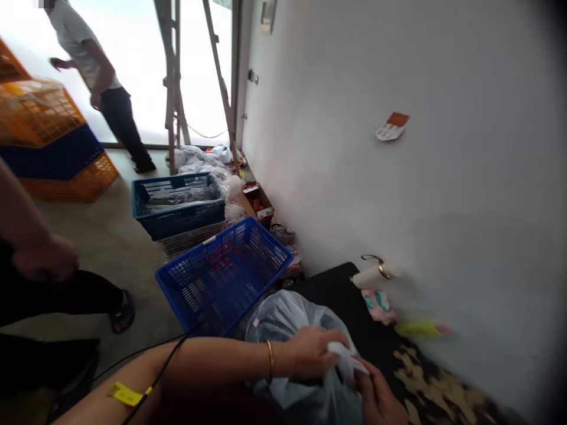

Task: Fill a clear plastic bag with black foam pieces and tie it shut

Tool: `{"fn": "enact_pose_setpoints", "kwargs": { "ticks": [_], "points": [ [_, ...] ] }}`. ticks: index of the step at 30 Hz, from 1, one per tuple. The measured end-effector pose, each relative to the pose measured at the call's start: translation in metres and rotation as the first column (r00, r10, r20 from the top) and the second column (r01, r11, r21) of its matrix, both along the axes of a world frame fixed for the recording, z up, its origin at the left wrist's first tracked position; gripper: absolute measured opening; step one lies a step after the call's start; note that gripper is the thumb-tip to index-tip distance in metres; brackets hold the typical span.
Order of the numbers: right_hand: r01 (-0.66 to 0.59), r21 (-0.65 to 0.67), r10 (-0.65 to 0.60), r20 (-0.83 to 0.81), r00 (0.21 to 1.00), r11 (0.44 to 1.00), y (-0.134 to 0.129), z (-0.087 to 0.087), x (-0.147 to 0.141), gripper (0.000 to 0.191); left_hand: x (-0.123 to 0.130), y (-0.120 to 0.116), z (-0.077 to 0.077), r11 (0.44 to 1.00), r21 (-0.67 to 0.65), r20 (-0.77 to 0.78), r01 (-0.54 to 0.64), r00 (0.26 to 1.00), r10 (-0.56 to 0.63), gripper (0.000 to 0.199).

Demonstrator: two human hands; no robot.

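A large, full plastic bag (283, 310), pale and see-through with dark contents, lies in front of me at the bottom centre. My left hand (310, 352), with a gold bangle at the wrist, is closed on the white gathered top of the bag. Just right of it and lower, my right hand (381, 395) has its fingers closed on the same gathered plastic, beside a small white piece (361, 366). The two hands are close together. Beyond the bag, up and to the left, stands a blue basket (224, 277).
A teal basket (181, 218) holds plastic bags. Orange crates (39, 118) are stacked at left. One person (88, 53) stands by a ladder (172, 77); another person's hand (46, 257) is near left. A cream bottle (370, 276) and pink packet (378, 306) lie by the wall.
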State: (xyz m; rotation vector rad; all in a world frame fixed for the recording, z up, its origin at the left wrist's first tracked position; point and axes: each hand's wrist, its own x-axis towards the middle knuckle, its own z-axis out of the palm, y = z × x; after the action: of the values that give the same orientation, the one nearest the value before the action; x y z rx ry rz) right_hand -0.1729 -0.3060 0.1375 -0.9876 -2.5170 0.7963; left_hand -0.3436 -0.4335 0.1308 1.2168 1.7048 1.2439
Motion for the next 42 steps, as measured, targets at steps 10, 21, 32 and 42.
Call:
{"fn": "enact_pose_setpoints", "kwargs": {
  "ticks": [10,21,32,42],
  "points": [
    [-0.182,0.384,0.28,-0.218,0.935,0.905,-0.033,0.014,-0.016,0.02,-0.023,0.024,-0.019,0.937,-0.026,0.581,0.349,0.768,-0.27,0.05],
    [-0.194,0.18,0.243,-0.318,0.916,0.964,0.001,0.0,-0.001,0.026,-0.02,0.021,-0.053,0.869,0.056,-0.474,0.492,0.779,-0.41,0.052],
    [-0.6,-0.072,0.602,0.003,0.798,0.796,0.056,-0.06,-0.042,0.019,-0.029,0.029,-0.069,0.832,0.26,-0.822,0.49,0.565,-0.076,0.062],
    [-0.211,0.479,0.022,0.369,0.929,0.852,0.053,-0.042,0.005,0.02,-0.041,0.039,-0.082,0.915,0.402,-0.762,-0.012,0.549,0.342,0.039]
  ]
}}
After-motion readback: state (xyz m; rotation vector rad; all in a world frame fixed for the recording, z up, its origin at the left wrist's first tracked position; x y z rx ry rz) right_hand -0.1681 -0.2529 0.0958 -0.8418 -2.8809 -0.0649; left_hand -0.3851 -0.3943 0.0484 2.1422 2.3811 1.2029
